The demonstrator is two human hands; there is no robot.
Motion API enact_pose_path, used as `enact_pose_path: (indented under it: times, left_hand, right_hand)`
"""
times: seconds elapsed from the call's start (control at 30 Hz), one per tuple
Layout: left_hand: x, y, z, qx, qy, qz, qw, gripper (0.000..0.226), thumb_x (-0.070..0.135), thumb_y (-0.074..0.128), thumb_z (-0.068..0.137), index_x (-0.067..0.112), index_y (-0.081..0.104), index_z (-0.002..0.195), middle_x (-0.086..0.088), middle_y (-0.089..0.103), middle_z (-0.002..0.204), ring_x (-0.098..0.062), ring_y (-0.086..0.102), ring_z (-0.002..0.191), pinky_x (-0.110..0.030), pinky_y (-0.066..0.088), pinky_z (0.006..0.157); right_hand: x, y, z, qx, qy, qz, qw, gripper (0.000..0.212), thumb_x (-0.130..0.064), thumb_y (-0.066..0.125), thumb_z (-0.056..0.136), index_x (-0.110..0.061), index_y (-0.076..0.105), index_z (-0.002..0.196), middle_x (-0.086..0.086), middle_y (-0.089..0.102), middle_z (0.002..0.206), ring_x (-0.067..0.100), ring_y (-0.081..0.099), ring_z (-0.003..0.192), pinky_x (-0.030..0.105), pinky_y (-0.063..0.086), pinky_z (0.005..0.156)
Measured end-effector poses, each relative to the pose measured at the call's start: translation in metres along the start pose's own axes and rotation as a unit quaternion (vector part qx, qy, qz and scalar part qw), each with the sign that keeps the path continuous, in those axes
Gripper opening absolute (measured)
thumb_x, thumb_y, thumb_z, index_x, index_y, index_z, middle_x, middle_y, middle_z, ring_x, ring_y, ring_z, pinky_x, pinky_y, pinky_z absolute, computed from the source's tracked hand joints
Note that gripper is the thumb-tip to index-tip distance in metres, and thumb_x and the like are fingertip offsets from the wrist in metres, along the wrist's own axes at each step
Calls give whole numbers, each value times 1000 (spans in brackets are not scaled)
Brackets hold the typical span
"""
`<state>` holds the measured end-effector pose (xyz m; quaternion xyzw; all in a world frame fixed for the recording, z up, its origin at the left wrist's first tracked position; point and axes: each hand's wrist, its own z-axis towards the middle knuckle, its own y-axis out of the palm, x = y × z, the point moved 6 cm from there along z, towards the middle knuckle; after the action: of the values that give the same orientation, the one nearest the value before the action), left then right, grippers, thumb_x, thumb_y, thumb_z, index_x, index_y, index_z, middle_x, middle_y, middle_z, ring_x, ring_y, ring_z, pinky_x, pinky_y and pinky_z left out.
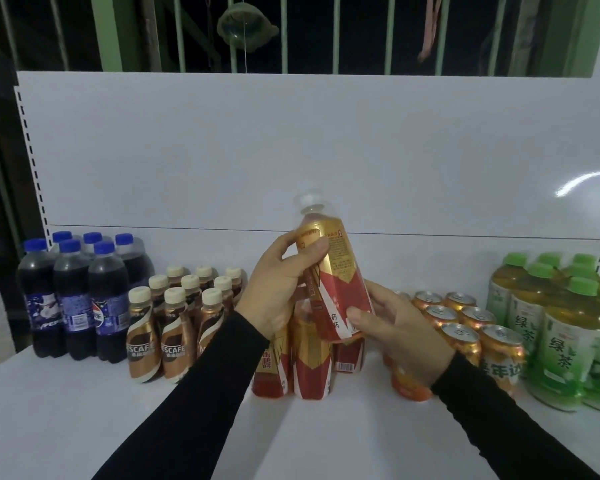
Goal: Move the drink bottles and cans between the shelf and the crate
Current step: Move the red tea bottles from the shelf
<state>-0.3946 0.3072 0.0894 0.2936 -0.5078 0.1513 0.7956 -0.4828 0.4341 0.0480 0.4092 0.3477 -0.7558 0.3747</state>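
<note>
Hands meet over the middle of the white shelf (84,410), both on one red-and-gold bottle (340,275) that is held up clear of the surface, tilted with its clear cap leaning toward the white back panel (291,140). The left hand (278,285) grips the upper body of the bottle, fingers curled round its far side and the thumb pressed on the gold label. The right hand (399,323) holds the lower end, thumb across the red label and fingers wrapped behind it. Both arms wear black sleeves (201,393). Directly under the held bottle, near the front edge of the shelf, stand more red-and-gold bottles (310,362) of the same kind, partly hidden by the hands. Toward the left edge stands a cluster of dark cola bottles (73,292) with blue caps, and just beside them, toward the middle, a block of brown coffee bottles (174,327) with cream caps, upright in rows. On the right of the middle group sit orange cans (465,323) with silver tops, packed close together; one orange can lies partly hidden under the right wrist. At the right edge stand green tea bottles (561,327) with light green caps, touching one another. Above the back panel, green bars (284,32) cross a dark opening.
</note>
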Motion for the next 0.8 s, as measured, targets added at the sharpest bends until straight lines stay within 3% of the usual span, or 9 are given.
enact_pose_path:
  times: [0.07,0.2,0.27,0.37,0.47,0.7,0.8]
  left_hand:
    - [-3,-2,1,33,-1,-13,999,55,24,80,78,17,59,128,-7,76,86,-20,72,69,-28,55,55]
    - [-4,2,3,66,19,-15,998,49,18,82,81,23,56,123,-16,75,97,-27,75,75,-33,58,59]
    - [-2,5,3,65,27,6,998,44,22,80,84,25,56,121,-15,75,99,-28,75,80,-36,59,64]
    - [3,2,3,58,35,45,997,30,35,68,94,28,61,121,-6,76,101,-22,75,89,-30,58,68]
    - [4,1,3,52,38,57,996,31,36,58,100,22,62,127,-1,76,107,-20,73,99,-29,57,76]
    - [7,10,-2,29,57,106,992,39,34,62,98,25,56,135,2,74,111,-11,73,98,-27,58,83]
    - [6,16,-7,11,76,194,978,58,39,70,91,34,44,144,7,66,124,-7,69,103,-27,59,84]
  right_hand:
    - [-4,2,-1,26,-20,-61,998,43,-44,70,81,-46,52,120,-25,69,110,1,66,105,23,58,81]
    - [-5,-1,1,118,-57,-203,970,47,-66,73,70,-56,50,110,-20,68,105,6,66,100,32,60,81]
    - [-2,-4,2,128,-55,-184,973,45,-60,73,74,-54,50,112,-21,68,105,7,67,100,33,60,81]
    - [2,-9,2,98,-21,-55,993,50,-40,75,80,-37,53,124,-25,70,104,4,69,99,24,59,76]
    - [4,-15,5,84,3,30,996,54,-34,70,79,-25,54,130,-15,73,107,9,70,102,22,58,73]
    - [6,-20,4,108,-5,42,993,63,-34,69,78,-19,52,137,-13,73,108,10,70,103,24,59,74]
    - [2,-19,5,120,-40,23,992,51,-28,69,81,-21,56,130,-16,73,105,10,71,99,22,59,73]
